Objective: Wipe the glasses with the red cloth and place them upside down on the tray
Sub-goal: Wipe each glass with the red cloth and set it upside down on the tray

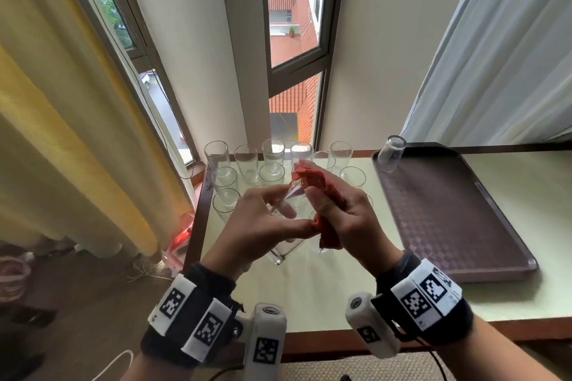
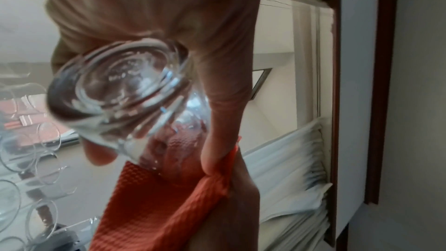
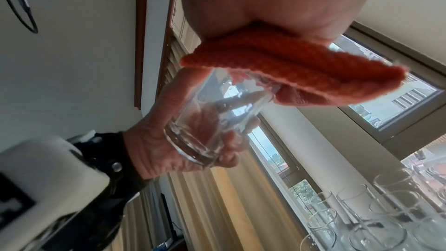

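Note:
My left hand [image 1: 266, 216] grips a clear glass [image 1: 282, 252] above the table, tilted, with its thick base toward my wrist [image 2: 120, 87]. My right hand [image 1: 343, 216] holds the red cloth [image 1: 312, 179] bunched in its fingers. The cloth presses over and into the glass's mouth [image 3: 289, 64]. The glass [image 3: 212, 121] lies in the left palm with the fingers curled round its lower half. One glass [image 1: 392, 153] stands upside down at the far left corner of the brown tray [image 1: 448, 226].
Several upright clear glasses [image 1: 247, 161] stand in rows at the back left of the pale table [image 1: 325, 294], just beyond my hands. The tray lies to the right. A yellow curtain [image 1: 77, 133] hangs left and a window is behind the table.

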The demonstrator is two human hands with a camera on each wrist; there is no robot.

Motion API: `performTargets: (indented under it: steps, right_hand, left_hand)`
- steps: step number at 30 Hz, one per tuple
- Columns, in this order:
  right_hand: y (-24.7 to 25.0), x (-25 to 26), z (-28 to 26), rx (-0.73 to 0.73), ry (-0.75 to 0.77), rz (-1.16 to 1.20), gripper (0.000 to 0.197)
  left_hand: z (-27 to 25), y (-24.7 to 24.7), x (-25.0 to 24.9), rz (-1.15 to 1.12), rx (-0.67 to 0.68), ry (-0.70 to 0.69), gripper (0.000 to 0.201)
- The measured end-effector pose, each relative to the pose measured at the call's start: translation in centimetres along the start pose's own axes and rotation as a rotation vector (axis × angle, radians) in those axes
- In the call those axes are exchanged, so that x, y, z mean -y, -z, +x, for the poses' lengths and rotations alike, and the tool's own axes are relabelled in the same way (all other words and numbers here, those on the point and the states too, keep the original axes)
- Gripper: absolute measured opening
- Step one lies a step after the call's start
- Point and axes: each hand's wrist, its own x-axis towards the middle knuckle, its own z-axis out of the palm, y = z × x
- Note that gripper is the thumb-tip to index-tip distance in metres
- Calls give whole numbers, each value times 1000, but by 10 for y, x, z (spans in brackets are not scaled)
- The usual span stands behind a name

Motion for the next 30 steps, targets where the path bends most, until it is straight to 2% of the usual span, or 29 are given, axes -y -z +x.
performTargets:
  steps: [2, 6, 10, 15, 18, 20, 22, 24, 27, 30]
  right_hand:
    - [0, 1, -4, -2, -2, 82, 35]
    - [-1, 1, -5, -94, -48, 212, 29]
    - [3, -2, -3, -118, -75, 193, 35]
    - [9, -15, -17, -125, -117, 88, 35]
    - [16, -23, -29, -54, -229, 156, 40]
    - [23, -29, -37, -39, -320, 283, 32]
    - [29, -39, -46, -67, -441, 339, 23]
    - [34, -57, -56, -101, -596, 373, 23]
    - [39, -94, -72, -91, -741, 148, 28]
    - [40, -137, -85, -129, -722, -212, 33]
  left_hand:
    - [2, -2, -1, 18, -13, -14, 56]
    - [6, -6, -6, 154, -66, -76, 39]
    - [11, -10, -1, 180, -104, -90, 43]
    - [8, -13, 17, 265, -41, -106, 93]
    - [-2, -12, 32, 311, 20, -72, 100]
    - [-10, -11, 40, 286, 44, -30, 100]
    - [-19, -10, 49, 210, 40, 9, 92]
    - [-25, -8, 60, 142, 5, 40, 81]
    - [-34, -3, 74, 93, -43, 82, 85]
    - [-41, 3, 83, 41, -94, 128, 83]
